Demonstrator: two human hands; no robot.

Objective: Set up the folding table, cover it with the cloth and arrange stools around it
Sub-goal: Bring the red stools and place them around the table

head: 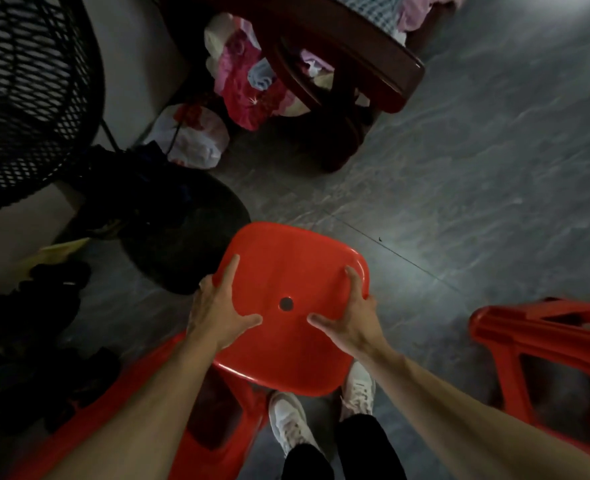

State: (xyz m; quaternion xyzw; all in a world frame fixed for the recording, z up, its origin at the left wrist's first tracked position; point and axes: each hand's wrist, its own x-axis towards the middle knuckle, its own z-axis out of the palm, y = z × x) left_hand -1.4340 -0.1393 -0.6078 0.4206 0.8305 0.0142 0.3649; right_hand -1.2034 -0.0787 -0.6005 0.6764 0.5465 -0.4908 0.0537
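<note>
Holding: the person grips a red stool (pixel 288 306) by its seat, near the middle of the view, above the white shoes (pixel 321 410).
Left hand: the left hand (pixel 219 311) clamps the seat's left edge, thumb pressed on top toward the centre hole, index finger stretched along the surface, the other fingers curled over the rim.
Right hand: the right hand (pixel 350 320) clamps the right edge the same way, thumb on top, fingers wrapped around the rim.
Stool position: the seat tilts toward the camera; whether the legs touch the floor cannot be told, since the seat hides them.
Step in hand: this looks like the stool-arranging part of the task; no folding table or cloth shows in view.
Next move: it likely calls for carrying the stool level and setting it down on all legs where the table stands.
Other stools: a second red stool (pixel 543 358) lies tipped at the near right; another red piece (pixel 217 410) sits just below the left forearm.
Edges: a black fan (pixel 30 98) and its round base (pixel 186 233) crowd the left; dark wooden furniture (pixel 349 67) with bundled bags (pixel 241 84) stands far centre.
Open room: the grey floor (pixel 477 185) to the right and far right is the clearest path.
</note>
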